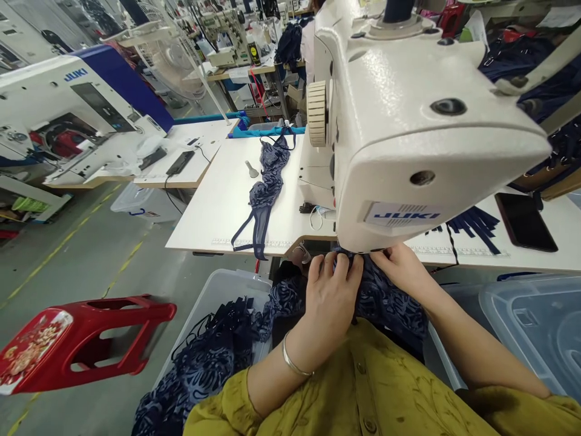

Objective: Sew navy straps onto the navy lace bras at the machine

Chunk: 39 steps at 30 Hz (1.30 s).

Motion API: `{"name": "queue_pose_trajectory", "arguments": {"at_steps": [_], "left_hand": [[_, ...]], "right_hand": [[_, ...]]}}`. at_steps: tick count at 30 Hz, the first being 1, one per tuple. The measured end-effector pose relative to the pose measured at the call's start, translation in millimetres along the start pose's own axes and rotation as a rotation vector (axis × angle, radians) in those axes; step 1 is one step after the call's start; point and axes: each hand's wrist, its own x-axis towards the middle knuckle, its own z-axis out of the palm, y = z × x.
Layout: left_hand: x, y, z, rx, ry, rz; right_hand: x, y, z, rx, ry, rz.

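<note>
Head view: swirl-patterned navy fabric [385,298]

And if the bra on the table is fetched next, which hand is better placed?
Likely the left hand, nearer the bra; the right hand, also at the patterned fabric, is farther away.

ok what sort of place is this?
Most likely a garment factory's sewing floor: a JUKI sewing machine up close, a second machine of the same brand off to the left, and a plastic bin heaped with patterned navy garments.
</note>
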Motion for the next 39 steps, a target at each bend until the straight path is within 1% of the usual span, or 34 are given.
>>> {"name": "queue_pose_trajectory", "arguments": {"at_steps": [6,11,19,24,28,30,33,35,37,39], "left_hand": [[-1.7,-3.3,0.8,-0.01,0.009,-0.021],[-1.2,-1.3,3.5,-0.005,0.045,-0.019],[3.5,4.3,1.0,-0.014,0.025,0.023],[1.1,4.9,-5.8,-0.128,0.004,0.025],[-6.6,-1.3,-10.4,-0.134,-0.038,0.038],[-10.1,-4.8,-9.1,-0.11,-0.049,0.066],[-12.5,-6.8,-2.8,-0.082,-0.022,0.201],[-12.6,-5.4,1.4,-0.076,-0.012,0.266],[-12.1,-2.3,3.6,-0.062,-0.017,0.259],[-11.5,1.9,3.5,-0.028,-0.023,0.225]], "right_hand": [[0.9,2.7,1.9,0.019,-0.008,-0.04],[0.1,6.5,2.5,0.015,-0.007,0.007],[0.5,20.6,4.7,0.114,0.026,-0.025],[-4.5,14.0,4.4,0.17,0.078,-0.026],[-11.9,7.1,6.3,0.164,0.086,-0.031],[-13.7,6.1,8.7,0.185,0.072,-0.045],[-13.2,7.1,11.9,0.244,0.065,-0.064],[-12.2,7.9,12.3,0.258,0.067,-0.059],[-11.6,8.0,10.9,0.25,0.071,-0.043],[-11.4,7.4,8.6,0.226,0.084,-0.031]]}}
